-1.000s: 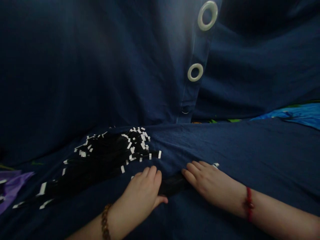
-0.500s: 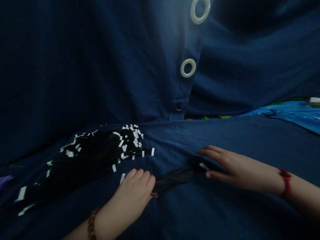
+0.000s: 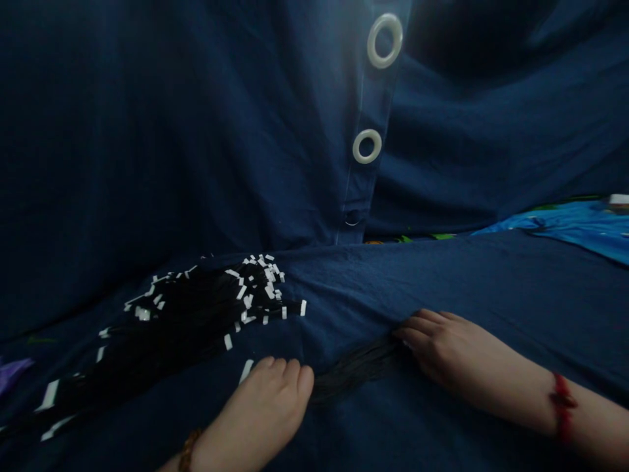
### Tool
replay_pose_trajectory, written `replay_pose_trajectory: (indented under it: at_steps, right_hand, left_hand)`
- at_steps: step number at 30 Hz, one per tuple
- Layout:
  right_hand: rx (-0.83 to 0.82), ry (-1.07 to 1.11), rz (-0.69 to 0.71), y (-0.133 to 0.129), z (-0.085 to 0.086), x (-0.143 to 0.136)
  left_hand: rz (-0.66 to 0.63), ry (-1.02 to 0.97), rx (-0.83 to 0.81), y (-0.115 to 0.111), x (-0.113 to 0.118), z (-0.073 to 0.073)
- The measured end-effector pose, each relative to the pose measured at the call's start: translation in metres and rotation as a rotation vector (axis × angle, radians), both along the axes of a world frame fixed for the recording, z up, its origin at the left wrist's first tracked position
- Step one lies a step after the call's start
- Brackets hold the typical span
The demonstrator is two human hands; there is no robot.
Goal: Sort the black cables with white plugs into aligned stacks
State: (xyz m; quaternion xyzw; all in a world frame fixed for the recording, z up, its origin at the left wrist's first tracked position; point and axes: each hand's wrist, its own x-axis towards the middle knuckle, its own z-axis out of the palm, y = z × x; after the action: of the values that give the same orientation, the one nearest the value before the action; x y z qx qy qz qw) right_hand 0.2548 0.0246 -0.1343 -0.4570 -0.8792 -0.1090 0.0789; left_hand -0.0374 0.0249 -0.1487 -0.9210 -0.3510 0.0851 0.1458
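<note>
A thin bundle of black strands (image 3: 354, 370), like hair or fibre, runs across the dark blue cloth between my two hands. My left hand (image 3: 278, 400), with a brown beaded bracelet, is closed over the bundle's left end; a white tab (image 3: 246, 372) sticks out behind the knuckles. At the other end my right hand (image 3: 437, 341), with a red bracelet, has its fingers drawn together over the strands. The white tab there is mostly hidden under those fingers. To the left lies a large pile of similar black bundles (image 3: 171, 334) with white tabs at their ends.
Dark blue cloth (image 3: 466, 282) covers the surface and hangs up behind it as a curtain, with pale ring eyelets (image 3: 367, 146). Bright blue patterned fabric (image 3: 580, 223) shows at the right. A purple piece (image 3: 14, 375) lies at the left edge.
My right hand has gone from spread fingers beside the white tab to closed fingers over the bundle's right end. My left hand stays closed on the other end. The view has tilted up slightly.
</note>
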Motion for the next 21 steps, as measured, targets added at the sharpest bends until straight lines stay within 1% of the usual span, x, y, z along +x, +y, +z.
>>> replay_pose_trajectory:
  at_steps: [2,3,4,6,7,9,11,13,16,18,19,21]
  right_hand:
    - [0.084,0.02,0.001,-0.008,0.002,-0.012]
    - [0.112,0.048,0.04,-0.012,0.004,-0.021]
    - [0.1,0.082,0.102,-0.015,0.005,-0.032]
    - [-0.009,0.147,0.239,-0.019,0.006,-0.057]
    - [-0.067,0.177,0.274,-0.02,0.005,-0.07]
    - [-0.176,0.229,0.276,-0.017,0.004,-0.092]
    - [-0.243,0.202,0.258,-0.012,0.005,-0.104]
    - [-0.212,0.091,0.269,-0.006,0.009,-0.105]
    - [-0.05,-0.079,0.325,0.001,0.022,-0.095]
    - [-0.009,-0.136,0.359,0.002,0.027,-0.089]
    - [-0.01,-0.155,0.369,0.001,0.028,-0.087]
    - [-0.009,-0.183,0.382,-0.003,0.022,-0.087]
  left_hand:
    - [-0.041,0.029,0.035,-0.003,0.002,0.004]
    - [-0.06,0.036,0.056,-0.005,0.003,0.006]
    - [-0.075,0.036,0.077,-0.008,0.005,0.009]
    - [-0.081,0.02,0.119,-0.014,0.006,0.015]
    - [-0.08,0.004,0.142,-0.018,0.006,0.018]
    - [-0.056,-0.032,0.18,-0.023,0.005,0.023]
    - [-0.028,-0.051,0.174,-0.024,0.002,0.025]
    - [-0.008,-0.047,0.124,-0.022,0.0,0.024]
    - [-0.015,-0.046,0.08,-0.016,0.002,0.023]
    - [-0.024,-0.074,0.068,-0.014,0.007,0.021]
    - [-0.027,-0.091,0.05,-0.015,0.009,0.02]
    - [-0.017,-0.119,-0.001,-0.018,0.015,0.014]
